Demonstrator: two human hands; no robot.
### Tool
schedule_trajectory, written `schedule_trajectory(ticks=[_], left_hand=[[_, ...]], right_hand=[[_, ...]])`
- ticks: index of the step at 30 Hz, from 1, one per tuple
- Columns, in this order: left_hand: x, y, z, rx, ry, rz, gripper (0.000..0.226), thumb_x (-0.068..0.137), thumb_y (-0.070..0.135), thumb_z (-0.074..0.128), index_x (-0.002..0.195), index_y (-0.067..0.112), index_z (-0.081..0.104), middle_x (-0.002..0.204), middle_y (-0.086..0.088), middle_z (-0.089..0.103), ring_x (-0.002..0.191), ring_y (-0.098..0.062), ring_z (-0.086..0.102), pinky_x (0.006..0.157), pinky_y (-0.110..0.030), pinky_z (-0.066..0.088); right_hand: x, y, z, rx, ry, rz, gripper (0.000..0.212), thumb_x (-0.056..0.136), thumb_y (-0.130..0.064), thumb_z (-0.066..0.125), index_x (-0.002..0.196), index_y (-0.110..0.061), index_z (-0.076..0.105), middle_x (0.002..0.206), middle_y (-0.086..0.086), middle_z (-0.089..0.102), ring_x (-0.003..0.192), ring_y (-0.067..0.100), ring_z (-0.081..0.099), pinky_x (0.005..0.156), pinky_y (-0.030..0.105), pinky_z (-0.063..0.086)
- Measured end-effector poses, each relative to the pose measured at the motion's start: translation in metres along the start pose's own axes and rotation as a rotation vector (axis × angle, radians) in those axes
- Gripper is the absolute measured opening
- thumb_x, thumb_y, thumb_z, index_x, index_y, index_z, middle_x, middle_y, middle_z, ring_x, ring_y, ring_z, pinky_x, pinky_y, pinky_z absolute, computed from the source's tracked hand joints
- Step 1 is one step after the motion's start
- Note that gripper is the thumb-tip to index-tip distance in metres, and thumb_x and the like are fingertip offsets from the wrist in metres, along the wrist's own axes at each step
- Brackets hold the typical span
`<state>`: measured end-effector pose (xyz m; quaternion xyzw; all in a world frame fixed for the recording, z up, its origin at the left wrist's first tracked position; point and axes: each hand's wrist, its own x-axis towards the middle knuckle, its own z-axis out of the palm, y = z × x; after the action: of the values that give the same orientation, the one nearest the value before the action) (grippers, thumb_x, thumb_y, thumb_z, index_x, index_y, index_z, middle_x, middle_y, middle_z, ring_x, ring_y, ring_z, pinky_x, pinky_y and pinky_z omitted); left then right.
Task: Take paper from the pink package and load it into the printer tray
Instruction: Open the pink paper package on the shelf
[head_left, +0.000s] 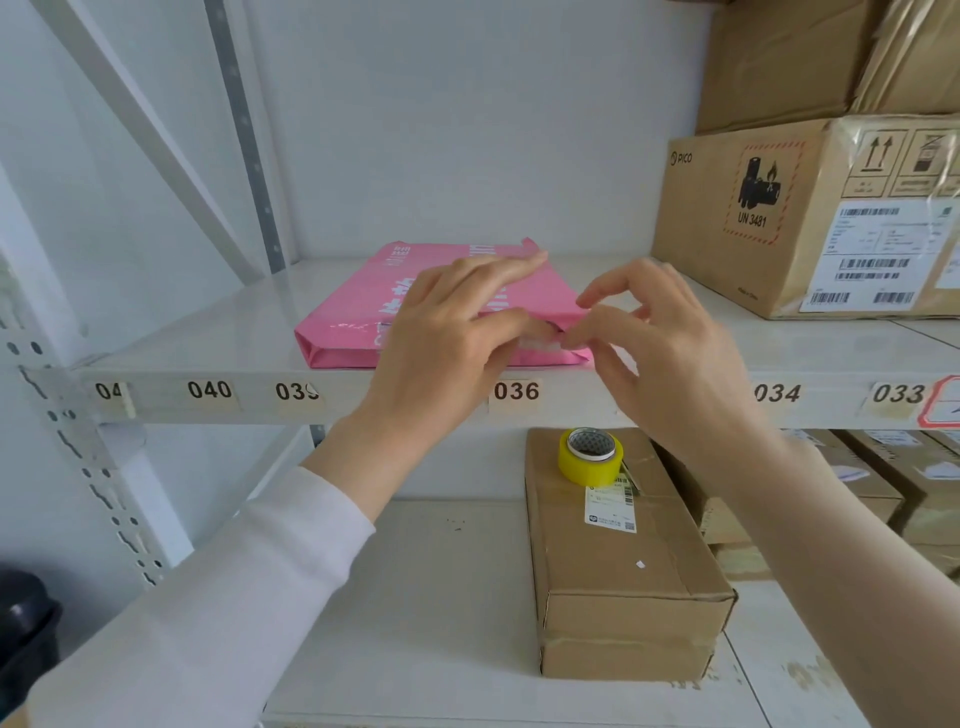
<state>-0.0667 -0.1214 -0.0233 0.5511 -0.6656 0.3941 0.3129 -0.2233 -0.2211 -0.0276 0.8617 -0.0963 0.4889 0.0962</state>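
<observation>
Head view, listed near to far.

Lower shelf: brown cardboard box (623, 561) with a yellow tape roll (590, 456) standing on its far end; more cartons (883, 499) to its right. None obstructs the reach.

Left hand (447, 332), white sleeve: lies across the top of the pink package (353, 306), fingers extended flat toward its far right corner, thumb tucked down at the open near end. It presses and steadies rather than closes round anything.

Right hand (660, 338), bare forearm: fingers curled, thumb and forefinger narrowed to a pinch at the near right corner of the package, where a white edge shows in the torn mouth. Whether the tips grip sheets or only wrapper cannot be told.

Pink package: flat on the upper shelf (218, 332), near edge flush with the shelf lip above label 036, well apart from the large PICO carton (769, 228) at far right.

Printer tray: not in view.

Risks, as judged: pulling by the wrapper alone could tear it further or drag the whole package off the lip; a pinch on too few sheets could crease or fan them; the weight of the left hand may clamp the stack and resist withdrawal.
</observation>
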Motion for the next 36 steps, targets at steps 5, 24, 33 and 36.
schedule_trajectory(ticks=[5,24,33,36], left_hand=[[0.002,0.001,0.002,-0.013,-0.026,-0.051,0.015,0.082,0.032,0.064,0.084,0.019,0.072,0.121,-0.003,0.063,0.105,-0.023,0.059,0.085,-0.034,0.041],[0.002,0.008,0.000,-0.075,-0.166,-0.128,0.022,0.075,0.036,0.058,0.071,0.017,0.068,0.113,-0.001,0.068,0.100,-0.024,0.063,0.087,-0.030,0.032],[-0.007,0.014,0.002,-0.044,-0.130,-0.155,0.016,0.075,0.030,0.058,0.070,0.017,0.066,0.115,-0.001,0.067,0.103,-0.023,0.062,0.092,-0.032,0.031],[-0.009,0.017,0.003,-0.037,-0.116,-0.177,0.014,0.075,0.029,0.056,0.072,0.018,0.065,0.117,0.000,0.066,0.106,-0.022,0.061,0.095,-0.033,0.031]], right_hand=[[-0.003,0.003,-0.007,-0.204,0.078,-0.109,0.010,0.083,-0.019,0.065,0.079,-0.012,0.070,0.093,0.013,0.067,0.082,0.030,0.057,0.055,0.036,0.049],[-0.012,0.010,0.001,-0.197,0.061,-0.132,0.009,0.085,-0.014,0.063,0.080,-0.008,0.065,0.093,0.016,0.064,0.088,0.025,0.042,0.059,0.037,0.044],[-0.015,0.013,-0.005,-0.141,0.039,-0.084,0.005,0.083,-0.008,0.062,0.080,-0.004,0.063,0.094,0.017,0.064,0.084,0.031,0.051,0.050,0.038,0.049],[-0.012,0.013,-0.011,-0.140,0.013,-0.081,0.006,0.082,-0.010,0.061,0.078,-0.005,0.062,0.095,0.015,0.064,0.083,0.032,0.053,0.051,0.030,0.044]])
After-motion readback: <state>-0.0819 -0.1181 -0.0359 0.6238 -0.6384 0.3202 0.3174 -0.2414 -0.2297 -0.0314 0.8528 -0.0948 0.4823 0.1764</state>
